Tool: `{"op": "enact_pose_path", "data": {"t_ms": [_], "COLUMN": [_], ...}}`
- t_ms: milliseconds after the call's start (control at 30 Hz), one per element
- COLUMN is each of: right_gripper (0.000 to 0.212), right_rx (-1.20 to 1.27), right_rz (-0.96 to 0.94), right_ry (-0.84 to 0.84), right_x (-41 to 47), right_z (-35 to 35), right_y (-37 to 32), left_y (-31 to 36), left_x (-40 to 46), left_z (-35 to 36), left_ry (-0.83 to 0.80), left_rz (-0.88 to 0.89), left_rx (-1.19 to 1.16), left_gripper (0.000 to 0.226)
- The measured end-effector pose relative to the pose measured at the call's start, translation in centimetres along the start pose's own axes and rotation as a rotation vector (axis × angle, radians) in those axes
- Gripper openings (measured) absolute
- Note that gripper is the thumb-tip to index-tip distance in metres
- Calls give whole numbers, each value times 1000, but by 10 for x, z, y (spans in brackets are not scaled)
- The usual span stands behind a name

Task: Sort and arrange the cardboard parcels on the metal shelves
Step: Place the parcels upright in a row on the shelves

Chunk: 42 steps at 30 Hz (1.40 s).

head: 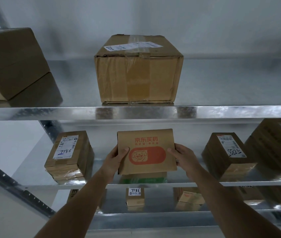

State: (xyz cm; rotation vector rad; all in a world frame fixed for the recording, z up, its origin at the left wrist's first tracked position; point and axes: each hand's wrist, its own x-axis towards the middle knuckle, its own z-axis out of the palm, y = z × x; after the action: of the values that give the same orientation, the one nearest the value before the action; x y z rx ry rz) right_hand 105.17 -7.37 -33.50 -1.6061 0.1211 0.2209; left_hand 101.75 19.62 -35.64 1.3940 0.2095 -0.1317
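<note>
A flat cardboard parcel point(146, 152) with red print and a cartoon dog logo is held over the middle shelf point(205, 183). My left hand point(116, 158) grips its left edge and my right hand point(182, 156) grips its right edge, thumbs on top. Under it lies another parcel with green print point(143, 178), mostly hidden. On the same shelf, a taped parcel marked 7786 point(68, 156) sits to the left and a parcel with a handwritten label point(227, 155) to the right.
A large taped box point(138, 71) stands in the middle of the upper shelf point(50, 113), with stacked boxes point(14, 66) at its far left. Another box point(277, 143) sits at the far right of the middle shelf. Small parcels point(135, 196) stand on the lower shelf.
</note>
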Motion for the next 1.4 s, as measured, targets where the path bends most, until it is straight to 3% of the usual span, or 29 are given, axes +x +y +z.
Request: {"op": "enact_pose_path", "data": {"t_ms": [867,1067,1133,1267,1300,1400], "right_gripper": [16,26,33,18,26,97], "right_rx": [-2,25,41,6,3,96], "right_rz": [17,108,155,32,31,151], "right_ry": [-9,-17,13,11,-3,-107], "right_x": [-1,-5,-4,0,0,1], "right_z": [0,6,9,9,7,0], "right_y": [1,-1,-1,-6,-7,-11], "left_y": [-3,-1,0,0,-1,-1], "left_x": [3,4,5,5,4,3], "left_z": [-1,0,-4,-13,-14,-9], "left_ry": [50,168,208,212,208,178], "left_rz": [2,-9,-34,-99,-117,-131], "left_rx": [44,149,116,-34,-74,-81], "left_gripper": [53,27,30,40,44,79]}}
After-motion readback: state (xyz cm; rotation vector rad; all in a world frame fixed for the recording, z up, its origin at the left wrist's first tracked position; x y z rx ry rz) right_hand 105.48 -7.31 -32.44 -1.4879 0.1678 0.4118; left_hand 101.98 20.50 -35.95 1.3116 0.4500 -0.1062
